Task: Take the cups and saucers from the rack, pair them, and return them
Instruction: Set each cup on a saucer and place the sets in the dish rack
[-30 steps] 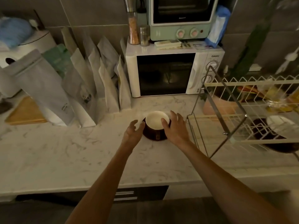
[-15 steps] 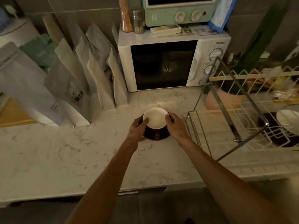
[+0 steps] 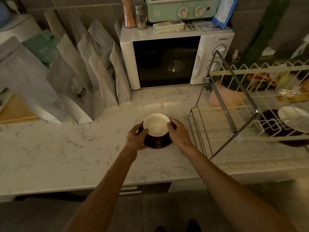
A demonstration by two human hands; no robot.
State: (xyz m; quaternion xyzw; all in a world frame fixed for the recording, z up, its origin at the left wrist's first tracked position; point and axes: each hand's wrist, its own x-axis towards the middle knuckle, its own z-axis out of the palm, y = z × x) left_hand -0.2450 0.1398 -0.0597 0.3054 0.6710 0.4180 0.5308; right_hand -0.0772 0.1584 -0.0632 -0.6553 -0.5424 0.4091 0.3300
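Both grips closed: left hand (image 3: 136,137) and right hand (image 3: 179,133) clasp the dark round saucer (image 3: 158,142) carrying a cream-lined cup (image 3: 156,124) on the marble counter (image 3: 66,156). One pair assembled, unreturned; white wire rack (image 3: 260,104) still holds another dark saucer (image 3: 274,126).

A home kitchen: marble counter (image 3: 66,156), microwave (image 3: 175,61), toaster oven (image 3: 182,9), dish rack (image 3: 260,106).

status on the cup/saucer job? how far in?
Done: one cup sits on a dark saucer on the counter, so that pair is made. In hand: left hand and right hand grip the pair at its sides, apparently to lift it. Left: return it to the rack, where a dark saucer and a white dish still sit, seemingly unpaired.
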